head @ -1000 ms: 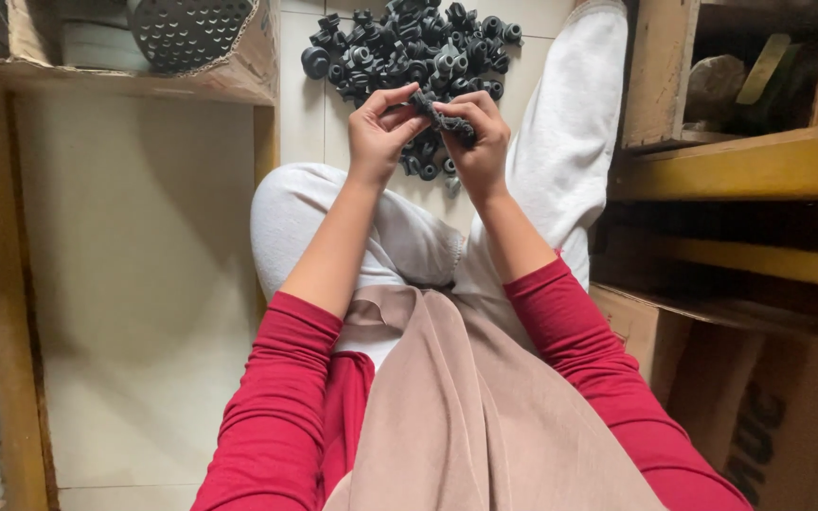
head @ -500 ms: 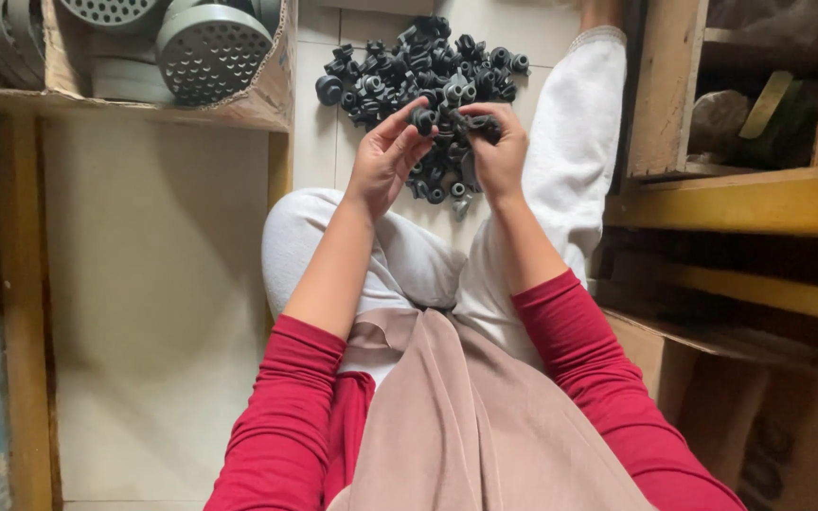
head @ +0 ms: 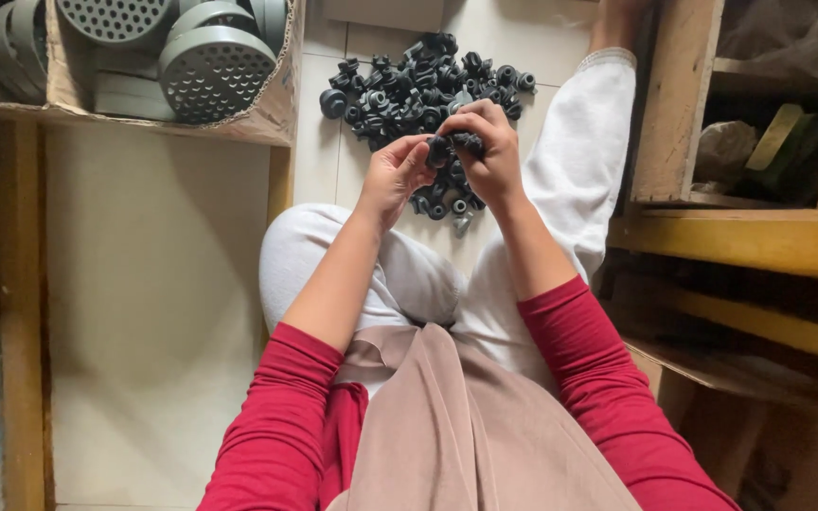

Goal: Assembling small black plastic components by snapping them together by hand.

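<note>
2 hands meet over the pile of dark rubber parts on the tiled floor. The right hand is curled shut on a small dark part, held just above the pile; the left hand (fingers half open) pinches its other side. Fitting or checking seems underway; next likely needs a firm twist.

A small workshop, worked from the floor.
A heap of black rubber parts lies on the tiled floor, beside rough wooden shelves and a cardboard box of grey perforated discs.
</note>
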